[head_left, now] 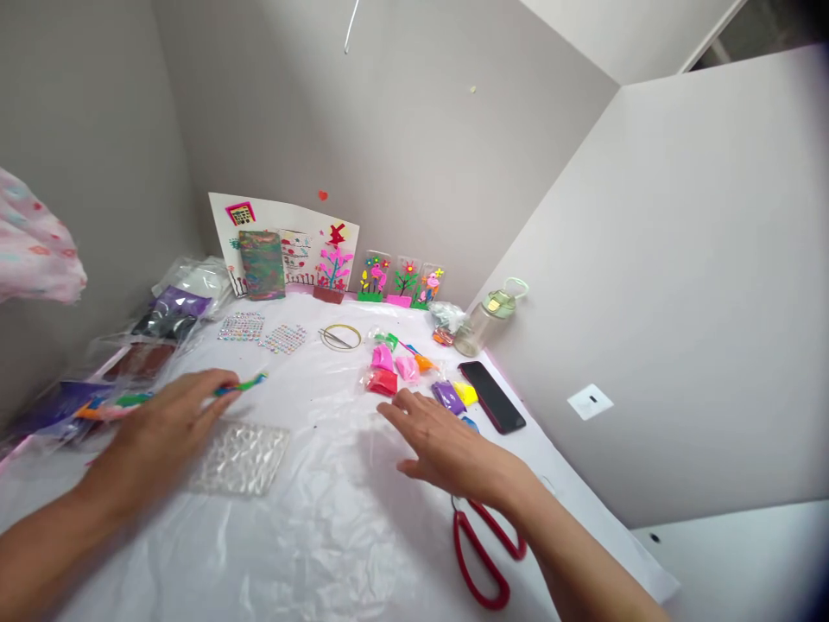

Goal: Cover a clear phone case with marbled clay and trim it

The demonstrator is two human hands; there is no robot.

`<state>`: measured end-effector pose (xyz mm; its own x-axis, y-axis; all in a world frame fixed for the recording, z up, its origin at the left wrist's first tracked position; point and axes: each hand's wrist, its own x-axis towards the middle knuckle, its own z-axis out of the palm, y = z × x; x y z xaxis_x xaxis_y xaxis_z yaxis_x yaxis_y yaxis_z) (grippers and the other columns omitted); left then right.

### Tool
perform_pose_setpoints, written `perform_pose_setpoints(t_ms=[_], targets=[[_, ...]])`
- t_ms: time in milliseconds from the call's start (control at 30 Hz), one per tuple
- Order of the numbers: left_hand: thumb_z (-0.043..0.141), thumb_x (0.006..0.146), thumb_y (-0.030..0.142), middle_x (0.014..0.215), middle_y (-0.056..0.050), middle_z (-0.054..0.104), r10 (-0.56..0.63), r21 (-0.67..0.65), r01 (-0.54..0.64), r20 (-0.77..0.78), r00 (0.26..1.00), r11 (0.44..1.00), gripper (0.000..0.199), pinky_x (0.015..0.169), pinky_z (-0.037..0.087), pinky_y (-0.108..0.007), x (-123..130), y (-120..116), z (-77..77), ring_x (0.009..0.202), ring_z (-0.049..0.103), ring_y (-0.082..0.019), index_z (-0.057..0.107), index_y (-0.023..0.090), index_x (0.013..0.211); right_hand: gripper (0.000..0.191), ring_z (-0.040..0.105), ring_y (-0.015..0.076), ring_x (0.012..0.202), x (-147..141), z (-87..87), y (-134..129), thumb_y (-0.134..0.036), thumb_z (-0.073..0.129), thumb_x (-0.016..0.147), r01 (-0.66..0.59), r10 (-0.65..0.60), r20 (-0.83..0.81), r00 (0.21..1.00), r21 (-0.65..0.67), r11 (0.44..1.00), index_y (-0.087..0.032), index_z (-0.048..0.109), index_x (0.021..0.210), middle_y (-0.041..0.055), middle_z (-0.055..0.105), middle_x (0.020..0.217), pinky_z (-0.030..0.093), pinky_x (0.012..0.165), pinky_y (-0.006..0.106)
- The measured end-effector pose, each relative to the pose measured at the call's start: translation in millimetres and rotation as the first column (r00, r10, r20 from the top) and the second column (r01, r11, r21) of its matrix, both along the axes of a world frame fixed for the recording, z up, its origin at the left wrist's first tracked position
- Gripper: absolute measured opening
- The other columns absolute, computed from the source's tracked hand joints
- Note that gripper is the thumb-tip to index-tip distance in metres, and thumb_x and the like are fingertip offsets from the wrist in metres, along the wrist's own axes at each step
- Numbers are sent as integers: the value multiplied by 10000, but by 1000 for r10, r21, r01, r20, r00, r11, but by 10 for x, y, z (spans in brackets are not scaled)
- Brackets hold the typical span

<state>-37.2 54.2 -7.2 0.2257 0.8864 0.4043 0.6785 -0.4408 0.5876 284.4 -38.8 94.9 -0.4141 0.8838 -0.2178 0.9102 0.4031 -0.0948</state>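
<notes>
My left hand [159, 428] is over the left of the table, slightly blurred. Its fingers are closed on a thin multicoloured strand, apparently modelling clay. The strand's green and blue end [251, 383] sticks out past the fingertips, and an orange, pink and green length shows left of the hand. Partly below this hand lies a clear textured plate [243, 458]. My right hand [440, 436] hovers open, fingers spread, holding nothing. Just beyond it are small packets of coloured clay, among them a red packet [382, 382] and a purple packet [448, 396]. Red-handled scissors [483, 557] lie partly hidden under the right forearm.
A black phone [492, 396] and a clear bottle [489, 320] stand along the right side. Rhinestone sheets [283, 339] and a golden ring [343, 337] lie farther back. Decorated panels [372, 276] lean against the wall. Plastic bags [174, 311] crowd the left edge.
</notes>
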Motion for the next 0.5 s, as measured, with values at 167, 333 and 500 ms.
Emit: perform_pose_setpoints(t_ms=[167,333,500], targets=[[562,886,628,1161,66,721,99,-264,-31,247,964,964,405,843,521,-267,7,-29,223,1061,668,-227,684,312,1107,555,551,302,1246,-536,-9,-57,-13,567,903,-384,401,-68,913,182,905,-126,479,1439,170,638,1298,388,1157,517],[690,809,655,1069,-10,769,23,-460,188,415,910,868,471,657,522,-240,132,-114,147,932,698,-236,700,292,1108,596,454,342,1423,-550,-241,40,3,542,905,-354,354,-81,932,12,935,-81,422,1483,225,503,1519,402,1165,553],[718,745,715,957,-14,769,63,-501,183,435,898,846,536,693,513,-266,108,-78,54,879,694,-247,707,300,1084,655,443,302,1429,-519,-288,251,-30,607,898,-390,385,-69,920,-74,918,-98,381,1510,181,450,1576,425,1156,448]])
